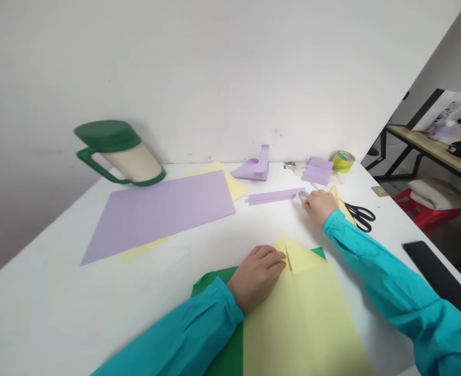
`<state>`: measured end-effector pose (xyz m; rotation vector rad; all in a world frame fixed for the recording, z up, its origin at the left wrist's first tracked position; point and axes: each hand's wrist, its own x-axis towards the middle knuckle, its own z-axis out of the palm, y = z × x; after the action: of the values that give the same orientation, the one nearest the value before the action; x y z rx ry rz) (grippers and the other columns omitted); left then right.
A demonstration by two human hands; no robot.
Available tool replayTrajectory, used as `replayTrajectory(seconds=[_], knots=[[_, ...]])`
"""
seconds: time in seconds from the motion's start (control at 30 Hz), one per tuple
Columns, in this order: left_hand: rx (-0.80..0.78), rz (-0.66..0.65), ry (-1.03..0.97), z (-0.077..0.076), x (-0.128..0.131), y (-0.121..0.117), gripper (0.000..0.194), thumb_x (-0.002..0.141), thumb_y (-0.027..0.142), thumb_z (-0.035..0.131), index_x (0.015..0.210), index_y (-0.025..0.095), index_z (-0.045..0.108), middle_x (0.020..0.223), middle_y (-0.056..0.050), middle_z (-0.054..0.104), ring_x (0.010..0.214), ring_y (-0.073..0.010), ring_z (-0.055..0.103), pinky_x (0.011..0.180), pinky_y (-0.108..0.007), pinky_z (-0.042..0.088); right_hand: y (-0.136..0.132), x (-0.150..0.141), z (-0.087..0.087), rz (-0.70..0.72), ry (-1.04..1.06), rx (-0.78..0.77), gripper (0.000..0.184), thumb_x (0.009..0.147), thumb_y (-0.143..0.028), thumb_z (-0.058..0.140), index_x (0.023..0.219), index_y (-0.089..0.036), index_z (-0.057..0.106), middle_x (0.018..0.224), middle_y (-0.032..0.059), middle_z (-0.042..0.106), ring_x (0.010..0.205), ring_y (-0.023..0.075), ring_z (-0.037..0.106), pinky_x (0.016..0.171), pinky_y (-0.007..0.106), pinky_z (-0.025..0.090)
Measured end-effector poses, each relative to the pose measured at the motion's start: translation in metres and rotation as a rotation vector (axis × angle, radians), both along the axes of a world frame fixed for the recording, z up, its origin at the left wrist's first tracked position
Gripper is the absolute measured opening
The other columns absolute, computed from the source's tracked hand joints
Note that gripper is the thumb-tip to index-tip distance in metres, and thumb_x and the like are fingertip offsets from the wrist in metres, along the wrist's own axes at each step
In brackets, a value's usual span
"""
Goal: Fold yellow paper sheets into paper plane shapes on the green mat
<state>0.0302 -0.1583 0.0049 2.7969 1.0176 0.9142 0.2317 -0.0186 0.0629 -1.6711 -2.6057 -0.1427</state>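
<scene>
My left hand (258,277) lies on a sheet of yellow paper (308,318), its fingers resting flat beside a slit where the folded corners meet. The paper's top is folded into a point, and a green sheet (230,344) lies under it. Farther right, my right hand (319,207) is closed, fingertips pinched on a small clear ring that looks like a roll of clear tape (303,197). That ring sits at the end of a folded purple paper strip (273,196). Right of this hand are black-handled scissors (360,215), partly over a yellow paper piece (346,209).
A large purple sheet (167,211) lies on yellow paper at left, before a green-lidded jug (124,154). Along the wall are a curled purple scrap (253,168), a purple piece (318,171) and a yellow-green tape roll (343,161). A black flat object (441,279) lies near the right edge.
</scene>
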Motion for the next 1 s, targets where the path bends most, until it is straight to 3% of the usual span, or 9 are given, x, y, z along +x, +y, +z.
replayTrajectory(seconds=[0.17,0.3,0.43,0.6,0.7,0.77,0.83,0.93,1.0], knots=[[0.007,0.007,-0.016,-0.001,0.003,0.000,0.024,0.093,0.011,0.040,0.092,0.015,0.064,0.099,-0.008,0.067,0.090,-0.0208,0.053,0.078,-0.037,0.048,0.030,-0.003,0.021,-0.040,0.094,-0.023,0.042,0.098,-0.029,0.029,0.094,-0.011,0.067,0.082,0.0049,0.070,0.073,0.0144,0.063,0.061,0.023,0.044],[0.006,0.017,-0.025,-0.001,0.004,0.000,0.023,0.093,0.010,0.040,0.090,0.014,0.063,0.095,-0.008,0.067,0.087,-0.0203,0.053,0.076,-0.036,0.047,0.062,-0.025,0.029,0.002,0.103,0.029,0.036,0.099,-0.027,0.032,0.102,-0.012,0.064,0.093,0.0061,0.069,0.084,0.0147,0.064,0.070,0.023,0.047],[0.006,0.028,-0.027,-0.002,0.005,0.000,0.025,0.094,0.011,0.039,0.087,0.014,0.062,0.095,-0.008,0.067,0.086,-0.0195,0.052,0.076,-0.036,0.047,0.089,-0.054,0.015,0.031,0.031,0.057,0.021,0.093,-0.030,0.052,0.103,-0.015,0.063,0.108,0.0095,0.064,0.097,0.0192,0.061,0.084,0.034,0.049],[0.013,0.040,-0.029,-0.004,0.004,0.000,0.022,0.093,0.011,0.041,0.088,0.014,0.062,0.095,-0.008,0.066,0.087,-0.0191,0.053,0.076,-0.036,0.046,0.100,-0.080,-0.012,0.050,-0.029,0.070,0.034,0.091,-0.035,0.056,0.120,-0.017,0.054,0.120,0.0081,0.056,0.102,0.0211,0.059,0.085,0.043,0.052],[0.021,0.033,-0.039,-0.004,0.004,0.001,0.022,0.093,0.012,0.042,0.087,0.014,0.063,0.094,-0.007,0.067,0.085,-0.0190,0.053,0.075,-0.035,0.046,0.096,-0.082,-0.010,0.048,-0.023,0.064,0.025,0.091,-0.030,0.056,0.110,-0.014,0.060,0.114,0.0111,0.061,0.107,0.0250,0.057,0.091,0.047,0.047],[0.025,0.027,-0.053,-0.004,0.004,0.001,0.022,0.093,0.012,0.042,0.088,0.014,0.063,0.096,-0.007,0.068,0.086,-0.0194,0.053,0.076,-0.035,0.046,0.088,-0.077,0.000,0.048,0.003,0.064,0.022,0.092,-0.027,0.053,0.101,-0.011,0.065,0.110,0.0175,0.064,0.111,0.0298,0.054,0.094,0.051,0.041],[0.029,0.021,-0.061,-0.005,0.003,0.001,0.023,0.093,0.012,0.042,0.089,0.014,0.064,0.098,-0.007,0.068,0.089,-0.0198,0.054,0.078,-0.036,0.046,0.073,-0.066,0.013,0.080,0.051,0.065,0.028,0.094,-0.029,0.048,0.105,-0.010,0.065,0.112,0.0202,0.064,0.112,0.0306,0.054,0.093,0.048,0.041],[0.041,0.017,-0.048,-0.008,0.000,0.004,0.024,0.094,0.013,0.042,0.091,0.014,0.065,0.100,-0.007,0.069,0.091,-0.0201,0.055,0.079,-0.036,0.047,0.034,-0.040,0.017,0.234,0.126,-0.006,0.030,0.096,-0.034,0.045,0.113,-0.017,0.063,0.104,0.0092,0.069,0.098,0.0182,0.062,0.087,0.031,0.047],[0.048,-0.010,-0.020,-0.010,-0.004,0.007,0.025,0.096,0.015,0.040,0.094,0.015,0.066,0.103,-0.007,0.069,0.094,-0.0200,0.056,0.081,-0.035,0.048,0.003,-0.017,0.004,0.374,0.184,-0.085,0.027,0.092,-0.039,0.051,0.104,-0.022,0.068,0.097,0.0037,0.071,0.087,0.0139,0.065,0.080,0.025,0.050]])
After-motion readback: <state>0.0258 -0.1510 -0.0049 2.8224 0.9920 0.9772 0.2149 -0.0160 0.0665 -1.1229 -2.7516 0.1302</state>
